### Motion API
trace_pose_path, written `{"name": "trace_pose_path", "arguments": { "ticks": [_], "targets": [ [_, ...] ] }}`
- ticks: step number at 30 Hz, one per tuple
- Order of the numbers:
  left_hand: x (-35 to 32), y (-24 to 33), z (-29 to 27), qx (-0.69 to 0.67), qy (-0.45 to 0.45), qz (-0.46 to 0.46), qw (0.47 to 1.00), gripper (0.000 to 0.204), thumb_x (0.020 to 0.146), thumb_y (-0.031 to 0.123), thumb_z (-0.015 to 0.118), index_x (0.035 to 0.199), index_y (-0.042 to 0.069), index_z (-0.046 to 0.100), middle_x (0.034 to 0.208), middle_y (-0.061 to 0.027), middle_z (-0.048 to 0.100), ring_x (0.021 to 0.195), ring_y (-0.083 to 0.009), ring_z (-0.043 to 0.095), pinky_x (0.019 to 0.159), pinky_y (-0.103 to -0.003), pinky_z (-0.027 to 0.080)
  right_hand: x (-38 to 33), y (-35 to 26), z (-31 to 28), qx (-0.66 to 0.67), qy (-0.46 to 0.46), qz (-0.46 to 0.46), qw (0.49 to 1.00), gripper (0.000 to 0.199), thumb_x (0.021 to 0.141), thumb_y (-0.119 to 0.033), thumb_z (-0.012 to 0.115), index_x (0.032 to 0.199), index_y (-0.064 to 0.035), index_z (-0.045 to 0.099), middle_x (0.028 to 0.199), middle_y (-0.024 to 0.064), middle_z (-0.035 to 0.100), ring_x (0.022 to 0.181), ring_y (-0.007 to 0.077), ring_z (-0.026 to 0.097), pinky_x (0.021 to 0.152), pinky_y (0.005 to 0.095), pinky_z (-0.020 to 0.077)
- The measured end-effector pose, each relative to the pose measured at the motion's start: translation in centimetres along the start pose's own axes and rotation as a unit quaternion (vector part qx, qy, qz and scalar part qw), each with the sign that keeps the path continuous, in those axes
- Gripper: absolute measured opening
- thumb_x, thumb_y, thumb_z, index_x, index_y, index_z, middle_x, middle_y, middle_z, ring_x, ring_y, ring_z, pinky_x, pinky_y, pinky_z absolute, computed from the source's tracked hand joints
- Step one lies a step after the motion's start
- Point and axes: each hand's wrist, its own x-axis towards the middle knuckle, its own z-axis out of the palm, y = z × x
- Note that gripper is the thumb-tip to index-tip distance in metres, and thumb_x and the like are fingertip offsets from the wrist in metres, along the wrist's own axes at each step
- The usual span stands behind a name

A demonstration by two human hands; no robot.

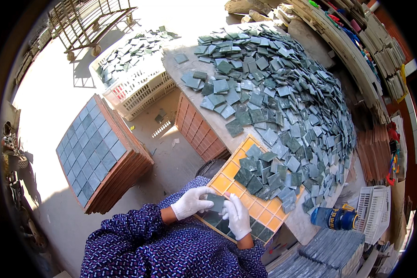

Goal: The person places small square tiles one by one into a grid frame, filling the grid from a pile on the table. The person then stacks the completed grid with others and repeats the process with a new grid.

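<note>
Head view: the gloved left hand (188, 204) holds a dark green tile (216, 202) between its fingers; the gloved right hand (237, 217) has fingers curled at the tile's right edge, grip indeterminable. The tile is above an orange gridded tray (223, 182). Loose tiles (255, 178) heap upon the tray's far part and the surface (217, 127) beyond.

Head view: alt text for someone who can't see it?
A white-gloved left hand holds a square dark green tile, the white-gloved right hand at its edge, over a yellow gridded tray. Loose green tiles are heaped on the tray and the grey worktable beyond; at left, square bluish tiles top a stack of brown boards.
</note>
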Motion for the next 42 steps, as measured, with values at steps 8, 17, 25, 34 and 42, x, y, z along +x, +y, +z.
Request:
{"name": "trace_pose_path", "arguments": {
  "ticks": [8, 17, 25, 34, 42],
  "targets": [
    [5.5, 16.0, -15.6, -0.208, 0.237, 0.328, 0.891, 0.043, 0.096, 0.009, 0.046, 0.136, -0.003, 0.034, 0.109, -0.0127, 0.051, 0.097, -0.0176, 0.054, 0.08, -0.024, 0.047, -0.9, 0.2, -1.6, -0.001, 0.057, -0.011, 0.998, 0.038, 0.095, -0.018, 0.051, 0.127, 0.0032, 0.05, 0.091, 0.0096, 0.067, 0.071, 0.0093, 0.061, 0.061, 0.0221, 0.0484],
    [9.0, 17.9, -12.5, -0.065, 0.116, 0.257, 0.957, 0.041, 0.092, 0.011, 0.057, 0.129, -0.004, 0.047, 0.106, -0.0062, 0.062, 0.083, -0.0108, 0.06, 0.074, -0.021, 0.051, -1.3, 1.3, -3.4, -0.019, 0.132, -0.042, 0.99, 0.033, 0.091, -0.014, 0.057, 0.12, 0.0003, 0.053, 0.094, 0.0102, 0.068, 0.073, 0.0138, 0.065, 0.066, 0.0259, 0.0506],
    [10.9, 5.8, 1.4, 0.577, -0.015, 0.337, 0.744, 0.058, 0.071, 0.021, 0.075, 0.124, 0.007, 0.054, 0.119, -0.0116, 0.055, 0.107, -0.0318, 0.053, 0.091, -0.04, 0.046, 2.1, 1.2, -6.4, -0.43, 0.242, -0.227, 0.839, 0.047, 0.075, -0.023, 0.073, 0.116, -0.0074, 0.057, 0.11, 0.012, 0.058, 0.102, 0.0307, 0.057, 0.086, 0.0396, 0.0475],
    [11.0, 4.9, 1.6, 0.639, -0.003, 0.347, 0.687, 0.054, 0.072, 0.021, 0.07, 0.121, 0.007, 0.051, 0.111, -0.0115, 0.055, 0.102, -0.0289, 0.055, 0.085, -0.039, 0.048, 4.1, 1.1, -5.2, -0.523, 0.26, -0.207, 0.785, 0.061, 0.065, -0.022, 0.08, 0.116, -0.0048, 0.052, 0.112, 0.012, 0.049, 0.098, 0.0319, 0.053, 0.082, 0.0404, 0.0474],
    [4.3, 3.1, -3.9, 0.56, -0.116, 0.301, 0.763, 0.058, 0.071, 0.018, 0.073, 0.122, 0.005, 0.05, 0.122, -0.0179, 0.053, 0.107, -0.0358, 0.054, 0.092, -0.042, 0.046, 1.8, 0.8, -3.5, -0.446, 0.183, -0.208, 0.851, 0.06, 0.069, -0.027, 0.079, 0.117, -0.0065, 0.05, 0.116, 0.0147, 0.053, 0.102, 0.0331, 0.057, 0.086, 0.0412, 0.0483]
  ]
}}
